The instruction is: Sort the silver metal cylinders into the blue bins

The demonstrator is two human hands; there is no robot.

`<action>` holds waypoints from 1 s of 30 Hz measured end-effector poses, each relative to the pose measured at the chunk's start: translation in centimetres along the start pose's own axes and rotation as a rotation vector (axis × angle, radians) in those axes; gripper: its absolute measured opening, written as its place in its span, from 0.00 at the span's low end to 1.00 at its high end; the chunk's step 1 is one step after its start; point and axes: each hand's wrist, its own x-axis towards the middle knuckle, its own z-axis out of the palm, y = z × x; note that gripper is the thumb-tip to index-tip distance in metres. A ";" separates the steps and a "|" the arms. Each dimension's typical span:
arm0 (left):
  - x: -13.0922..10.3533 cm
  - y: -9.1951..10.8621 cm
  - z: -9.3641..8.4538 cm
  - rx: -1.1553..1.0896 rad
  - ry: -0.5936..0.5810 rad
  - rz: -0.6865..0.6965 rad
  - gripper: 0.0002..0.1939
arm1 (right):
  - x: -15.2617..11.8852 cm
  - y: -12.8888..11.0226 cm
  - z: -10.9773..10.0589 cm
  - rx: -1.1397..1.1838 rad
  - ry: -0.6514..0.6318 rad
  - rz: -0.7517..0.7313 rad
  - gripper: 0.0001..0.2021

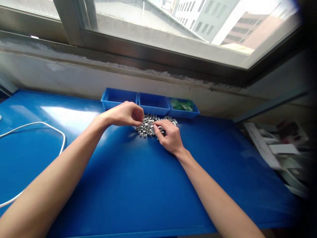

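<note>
A pile of small silvery metal cylinders (146,129) lies on the blue table (138,185), just in front of three joined blue bins. At the left edge of the pile, my left hand (126,114) is raised slightly, its fingers curled together towards the thumb; what lies between the fingertips is too small to make out. My right hand (169,134) rests over the right part of the pile, with thumb and forefinger close together at the metal pieces. Whatever its fingertips hold cannot be made out.
Behind the pile stand the left bin (119,94), the middle bin (155,104) and the right bin (189,114), which holds green material (182,105). A white cable (47,124) curves over the table's left side. White items (283,148) sit beyond the right edge.
</note>
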 end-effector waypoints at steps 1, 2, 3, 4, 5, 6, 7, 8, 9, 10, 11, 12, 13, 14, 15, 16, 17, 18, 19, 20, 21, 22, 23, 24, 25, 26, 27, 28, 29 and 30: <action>0.0 0.2 0.0 -0.030 0.002 0.006 0.07 | 0.0 0.0 0.0 -0.003 0.003 0.002 0.05; 0.0 0.3 -0.1 -0.050 -0.001 0.008 0.08 | 0.0 0.0 0.0 -0.003 0.007 0.004 0.05; 0.0 0.4 -0.1 -0.058 -0.007 0.006 0.10 | -0.1 0.0 0.0 0.001 0.009 0.004 0.05; 0.0 0.4 -0.2 -0.057 -0.015 0.002 0.12 | -0.1 0.0 0.0 0.006 0.008 0.003 0.05; 0.0 0.4 -0.3 -0.050 -0.024 -0.003 0.13 | -0.1 0.0 0.0 0.010 0.007 0.003 0.05; 0.0 0.4 -0.3 -0.042 -0.037 -0.005 0.14 | -0.1 0.0 0.0 0.012 0.002 0.001 0.05; 0.0 0.4 -0.4 -0.039 -0.053 -0.009 0.15 | -0.1 0.0 0.0 0.010 -0.003 -0.001 0.05; 0.0 0.4 -0.4 -0.044 -0.068 -0.013 0.15 | -0.1 -0.1 0.0 0.006 -0.010 -0.002 0.05; -0.1 0.5 -0.5 -0.057 -0.080 -0.018 0.15 | 0.0 -0.1 0.0 0.002 -0.017 -0.002 0.05; -0.1 0.5 -0.6 -0.076 -0.088 -0.026 0.15 | 0.0 -0.1 0.0 -0.002 -0.022 -0.003 0.05; -0.1 0.6 -0.6 -0.095 -0.087 -0.036 0.15 | 0.0 0.0 0.0 -0.002 -0.027 -0.003 0.05; -0.2 0.6 -0.7 -0.114 -0.076 -0.047 0.15 | -0.1 0.0 0.0 -0.001 -0.029 -0.004 0.05; -0.2 0.7 -0.8 -0.132 -0.056 -0.057 0.15 | -0.1 0.0 0.0 0.001 -0.030 -0.006 0.05; -0.3 0.7 -0.9 -0.145 -0.032 -0.066 0.16 | -0.1 0.1 0.0 0.003 -0.031 -0.006 0.05; -0.3 0.6 -1.0 -0.152 -0.001 -0.074 0.16 | -0.1 0.1 0.0 0.004 -0.032 -0.007 0.05; -0.3 0.4 -1.1 -0.153 0.039 -0.085 0.17 | -0.1 0.1 0.0 0.004 -0.034 -0.007 0.05; -0.3 0.1 -1.2 -0.146 0.091 -0.100 0.17 | -0.2 0.1 0.0 0.005 -0.035 -0.006 0.05; -0.3 -0.2 -1.3 -0.133 0.156 -0.120 0.18 | -0.2 0.1 -0.1 0.005 -0.035 -0.007 0.05; -0.2 -0.6 -1.4 -0.116 0.235 -0.148 0.20 | -0.2 0.1 -0.1 0.005 -0.035 -0.008 0.05; -0.2 -1.0 -1.4 -0.099 0.321 -0.179 0.21 | -0.2 0.1 -0.1 0.007 -0.034 -0.009 0.05; -0.1 -1.4 -1.4 -0.087 0.404 -0.212 0.22 | -0.2 0.1 -0.1 0.010 -0.034 -0.009 0.05; -0.1 -1.7 -1.4 -0.083 0.467 -0.238 0.24 | -0.2 0.1 -0.1 0.013 -0.035 -0.008 0.05; 0.0 -1.9 -1.4 -0.085 0.506 -0.250 0.26 | -0.1 0.1 0.0 0.016 -0.036 -0.007 0.05; 0.0 -1.9 -1.4 -0.089 0.533 -0.253 0.28 | -0.1 0.2 0.0 0.019 -0.038 -0.004 0.04; 0.0 -1.9 -1.3 -0.090 0.547 -0.245 0.29 | -0.1 0.2 0.0 0.019 -0.040 -0.001 0.04; 0.0 -1.7 -1.3 -0.086 0.551 -0.231 0.29 | -0.1 0.2 0.0 0.019 -0.039 0.003 0.04; 0.0 -1.4 -1.4 -0.074 0.546 -0.213 0.28 | -0.1 0.2 0.0 0.019 -0.039 0.007 0.04; -0.1 -1.1 -1.4 -0.056 0.523 -0.194 0.26 | -0.1 0.2 0.0 0.018 -0.040 0.013 0.05; -0.1 -0.7 -1.5 -0.032 0.482 -0.174 0.24 | -0.1 0.3 0.0 0.017 -0.041 0.019 0.05; -0.2 -0.3 -1.6 -0.002 0.419 -0.154 0.22 | -0.1 0.3 0.0 0.017 -0.042 0.024 0.05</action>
